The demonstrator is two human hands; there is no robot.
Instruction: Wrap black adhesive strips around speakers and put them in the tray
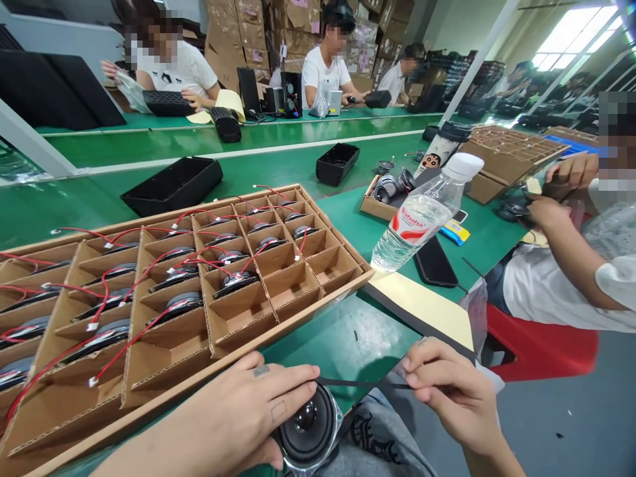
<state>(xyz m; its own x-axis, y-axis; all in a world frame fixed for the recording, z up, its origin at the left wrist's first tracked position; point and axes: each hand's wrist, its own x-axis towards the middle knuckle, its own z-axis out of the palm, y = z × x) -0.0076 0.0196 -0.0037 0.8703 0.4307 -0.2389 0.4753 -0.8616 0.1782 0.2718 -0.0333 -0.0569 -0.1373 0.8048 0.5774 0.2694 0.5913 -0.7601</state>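
My left hand (233, 414) holds a loudspeaker (309, 427) with the fingers spread across its rim, just below the front edge of the cardboard divider tray (238, 354). My right hand (450, 394) pinches a thin black strip (365, 383) between thumb and fingers. A slackened grip could drop the speaker; a careless pull could crease the strip or snag it on the cone.

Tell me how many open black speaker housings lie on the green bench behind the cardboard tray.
2: one housing just behind the cardboard tray, another housing farther back and right. More could be hidden.
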